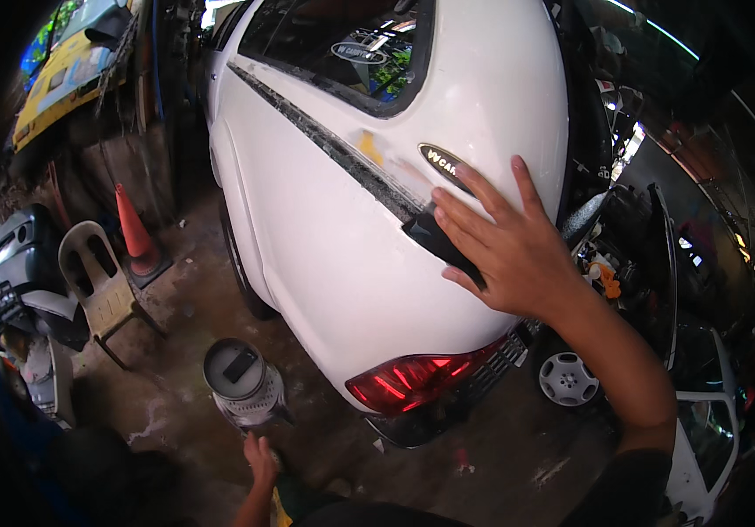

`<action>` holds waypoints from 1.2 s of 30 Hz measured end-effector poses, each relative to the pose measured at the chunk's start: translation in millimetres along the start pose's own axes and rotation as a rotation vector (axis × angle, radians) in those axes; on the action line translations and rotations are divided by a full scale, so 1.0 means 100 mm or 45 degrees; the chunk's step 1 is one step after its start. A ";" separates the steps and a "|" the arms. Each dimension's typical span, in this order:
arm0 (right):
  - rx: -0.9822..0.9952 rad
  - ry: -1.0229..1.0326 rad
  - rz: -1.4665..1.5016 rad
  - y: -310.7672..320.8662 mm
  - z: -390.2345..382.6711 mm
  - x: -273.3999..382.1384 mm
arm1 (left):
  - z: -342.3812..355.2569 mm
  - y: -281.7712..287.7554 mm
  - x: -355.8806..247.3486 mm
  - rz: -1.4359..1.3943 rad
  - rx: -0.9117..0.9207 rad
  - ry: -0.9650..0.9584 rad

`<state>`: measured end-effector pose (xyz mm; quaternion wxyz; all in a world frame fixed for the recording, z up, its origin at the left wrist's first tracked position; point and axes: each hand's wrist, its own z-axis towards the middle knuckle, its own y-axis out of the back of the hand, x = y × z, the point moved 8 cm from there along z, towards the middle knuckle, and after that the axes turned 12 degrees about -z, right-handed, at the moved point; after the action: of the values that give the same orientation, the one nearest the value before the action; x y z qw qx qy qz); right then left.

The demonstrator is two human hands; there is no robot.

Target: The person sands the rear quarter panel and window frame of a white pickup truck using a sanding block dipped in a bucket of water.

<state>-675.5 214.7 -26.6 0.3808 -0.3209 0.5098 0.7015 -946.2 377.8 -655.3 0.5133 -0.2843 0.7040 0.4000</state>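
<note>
My right hand (505, 250) lies on the rear corner of a white car (334, 255), fingers spread, little finger raised. Beneath the fingers and thumb is a black sheet (426, 235) resembling sandpaper, pressed to the panel at the end of a weathered dark trim strip (325, 136). An oval badge (437, 161) is partly covered by the fingers. Beside it the paint has a scuffed patch with a yellow spot (369, 147). Low at the bottom, my left hand (260, 460) hangs away from the car, near a bucket (250, 400); its finger pose is unclear.
A dark rectangular block (240, 365) sits at the bucket's top. A plastic chair (105, 290) and an orange cone (134, 230) stand on the left. Below the panel is a red tail light (413, 382); a wheel (568, 379) and car parts are on the right.
</note>
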 end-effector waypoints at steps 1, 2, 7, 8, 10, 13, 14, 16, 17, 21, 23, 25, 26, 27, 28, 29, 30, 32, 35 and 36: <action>-0.023 -0.030 0.019 0.10 -0.01 0.00 | 0.05 -0.16 -0.32 -0.024 0.055 -0.077; -0.039 -0.061 0.043 0.21 -0.06 0.02 | 0.04 -0.34 -0.70 -0.158 0.168 -0.173; -0.109 -0.206 0.717 0.46 -0.70 0.65 | -0.46 -0.53 -3.20 -0.396 0.832 -0.770; -0.072 -0.303 1.038 0.38 -0.92 0.83 | -0.61 -0.56 -3.65 -0.471 0.958 -0.807; -0.011 -0.759 2.042 0.10 -1.37 1.33 | -0.88 -0.55 -4.27 -0.597 1.186 -0.863; -0.002 -1.002 2.637 -0.05 -1.94 1.99 | -1.09 -0.77 -4.25 -0.426 1.700 -0.634; -0.013 -1.100 2.750 -0.05 -2.05 2.14 | -1.10 -0.82 -4.26 -0.431 1.653 -0.641; -0.008 -1.195 2.767 -0.04 -2.10 2.22 | -1.09 -0.91 -4.15 -0.332 1.643 -0.820; 0.013 -1.189 2.666 0.00 -2.13 2.20 | -1.08 -0.93 -4.13 -0.286 1.635 -0.910; 0.304 -1.311 2.543 -0.17 -2.46 2.35 | -1.08 -0.80 -4.17 -0.002 1.494 -1.110; 0.297 -1.120 2.422 -0.22 -2.38 2.45 | -1.13 -0.76 -4.09 0.087 1.505 -1.123; 0.432 -0.953 2.378 -0.23 -2.05 2.57 | -1.12 -0.65 -3.93 0.169 1.501 -1.085; 0.538 -0.875 2.372 -0.28 -1.93 2.74 | -1.10 -0.61 -3.83 0.192 1.511 -1.062; 0.551 -0.828 2.378 -0.32 -1.81 2.86 | -1.07 -0.55 -3.75 0.218 1.506 -1.043; 0.562 -0.778 2.385 -0.35 -1.70 3.01 | -1.03 -0.47 -3.70 0.186 1.464 -1.062; 0.572 -0.722 2.391 -0.37 -1.57 3.13 | -0.97 -0.37 -3.64 0.155 1.417 -1.080; 0.535 -0.684 2.428 -0.36 -1.41 3.21 | -0.92 -0.26 -3.56 0.128 1.363 -1.088; 0.560 -0.556 2.332 -0.47 -1.18 3.47 | -0.70 -0.06 -3.37 0.181 1.240 -1.016; 0.734 -0.381 2.359 -0.48 -0.67 3.71 | -0.37 0.29 -3.12 0.200 1.106 -0.895; 0.797 -0.312 2.382 -0.49 -0.49 3.80 | -0.26 0.39 -3.01 0.187 1.063 -0.887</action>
<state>-821.1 255.4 -381.7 -0.2083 0.4002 0.6768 0.5817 -897.2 373.1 -354.3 0.7560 0.1427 0.6092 0.1920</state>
